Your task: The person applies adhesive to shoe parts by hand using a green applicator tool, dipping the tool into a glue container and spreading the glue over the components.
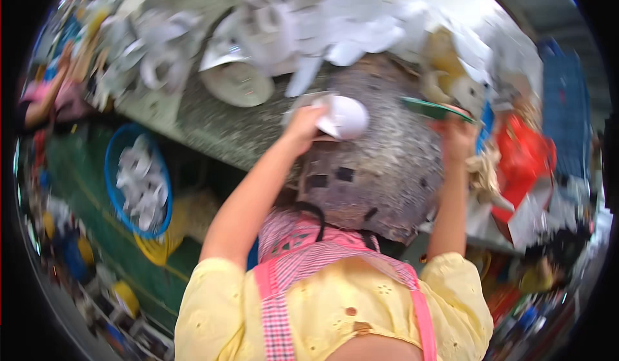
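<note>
My left hand (304,127) is closed on a white piece with a smooth rounded end (350,117), perhaps a shoe part, above the middle of a worn grey work board. Some flat edges of the piece stick out around my fingers. Over the board's right side, my right hand (458,135) is closed round a slim green tool (433,109) that points left toward the white piece. Blur hides what kind of tool it is. A gap separates the tool from the piece.
The scuffed board (387,180) lies on a table. Loose white pieces (348,22) pile up along the back, near a round pale dish (238,84). A blue-rimmed basket (108,161) of white scraps stands at left; a red plastic bag (522,151) is at right. Another person's arm (51,93) shows far left.
</note>
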Demonstrator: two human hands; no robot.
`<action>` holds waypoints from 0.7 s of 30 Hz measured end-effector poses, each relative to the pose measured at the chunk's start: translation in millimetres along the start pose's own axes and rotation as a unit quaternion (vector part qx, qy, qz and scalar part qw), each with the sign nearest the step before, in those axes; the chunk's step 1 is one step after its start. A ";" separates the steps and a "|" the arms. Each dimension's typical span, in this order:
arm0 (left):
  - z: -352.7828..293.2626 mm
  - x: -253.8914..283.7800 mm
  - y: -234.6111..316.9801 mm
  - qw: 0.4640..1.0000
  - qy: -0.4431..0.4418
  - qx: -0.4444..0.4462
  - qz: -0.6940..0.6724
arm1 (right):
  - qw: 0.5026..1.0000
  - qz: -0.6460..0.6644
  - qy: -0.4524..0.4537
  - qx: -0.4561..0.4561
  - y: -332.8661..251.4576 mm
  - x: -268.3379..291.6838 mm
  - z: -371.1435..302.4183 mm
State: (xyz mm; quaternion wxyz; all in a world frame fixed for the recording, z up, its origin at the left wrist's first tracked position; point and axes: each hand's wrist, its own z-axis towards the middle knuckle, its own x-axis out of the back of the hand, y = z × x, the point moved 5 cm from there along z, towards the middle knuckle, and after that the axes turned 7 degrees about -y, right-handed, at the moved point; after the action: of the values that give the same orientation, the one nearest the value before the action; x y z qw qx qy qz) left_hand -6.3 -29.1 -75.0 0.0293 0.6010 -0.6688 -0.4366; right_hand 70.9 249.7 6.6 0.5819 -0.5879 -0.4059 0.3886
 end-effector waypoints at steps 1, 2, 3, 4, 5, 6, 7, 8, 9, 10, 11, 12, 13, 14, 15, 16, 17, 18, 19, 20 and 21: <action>-0.9 1.3 2.5 1.000 0.001 0.005 -0.001 | 1.000 0.016 -0.013 -0.011 -5.9 -23.7 0.1; -1.8 2.9 1.1 1.000 0.014 0.009 -0.001 | 0.998 0.033 -0.048 -0.011 -5.6 -44.8 -1.8; -3.0 -5.0 -0.1 1.000 0.000 0.018 0.006 | 0.996 0.031 -0.082 -0.008 -3.0 -59.9 -1.2; -4.6 -9.9 2.3 0.999 0.009 0.027 0.014 | 0.994 0.033 -0.100 -0.021 1.4 -70.9 -3.4; -3.5 -10.9 4.5 0.999 0.023 0.034 0.023 | 0.991 0.039 -0.122 -0.035 9.2 -82.1 -3.6; -0.1 -12.4 2.3 0.999 0.019 0.037 0.030 | 0.992 0.041 -0.115 -0.033 20.4 -87.4 -0.8; 4.8 -10.8 -1.6 0.998 0.031 0.036 0.047 | 0.993 -0.034 -0.106 -0.037 35.5 -90.9 5.4; 7.5 -10.0 -5.3 0.996 0.044 0.037 0.063 | 0.988 -0.109 -0.097 -0.045 45.7 -93.2 10.2; 8.6 -12.1 -4.5 0.996 0.045 0.050 0.067 | 0.989 -0.107 -0.092 -0.047 49.4 -96.5 16.5; 11.6 -16.7 -5.2 0.995 0.042 0.053 0.070 | 0.995 -0.048 -0.088 -0.003 47.9 -99.1 22.6; 11.3 -15.8 -3.1 0.995 0.060 0.034 0.067 | 0.995 0.013 -0.086 0.041 46.0 -104.0 23.8; 10.5 -14.0 -1.3 0.995 0.077 0.016 0.063 | 0.996 0.015 -0.083 0.039 47.1 -103.0 16.1; 10.4 -9.6 -8.0 0.994 0.079 0.030 0.070 | 0.991 -0.056 -0.121 0.030 47.8 -102.3 0.9; 10.3 -8.8 -8.1 0.994 0.077 0.031 0.072 | 0.979 -0.126 -0.159 0.022 49.2 -99.7 -10.3; 7.1 -6.6 -10.1 0.992 0.092 0.029 0.084 | 0.967 -0.180 -0.172 0.051 44.4 -93.1 -21.4; 6.4 -3.9 -10.8 0.989 0.108 0.027 0.096 | 0.967 -0.179 -0.171 0.050 43.0 -91.9 -21.9; 4.9 -4.9 -10.3 0.988 0.105 0.041 0.110 | 0.974 -0.132 -0.182 0.022 35.1 -89.1 -25.6; 5.5 -7.3 -6.7 0.993 0.097 0.023 0.067 | 0.978 -0.083 -0.192 -0.006 32.4 -87.3 -29.4; 1.5 -8.4 -3.6 0.993 0.091 0.019 0.068 | 0.987 -0.014 -0.159 0.022 33.0 -87.2 -19.4; 1.9 -16.4 2.2 0.994 0.077 0.015 0.071 | 0.989 -0.017 -0.148 0.022 35.4 -89.0 -7.3; 5.2 -16.5 0.6 0.995 0.067 0.029 0.073 | 0.994 0.016 -0.109 0.022 41.7 -93.4 5.5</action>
State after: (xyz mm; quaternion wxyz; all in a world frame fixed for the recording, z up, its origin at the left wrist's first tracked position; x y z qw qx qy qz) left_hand -5.2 -12.6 -69.8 0.0882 0.5792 -0.7196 -0.3726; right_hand 32.4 165.2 -36.7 0.5404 -0.5359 -0.4487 0.4684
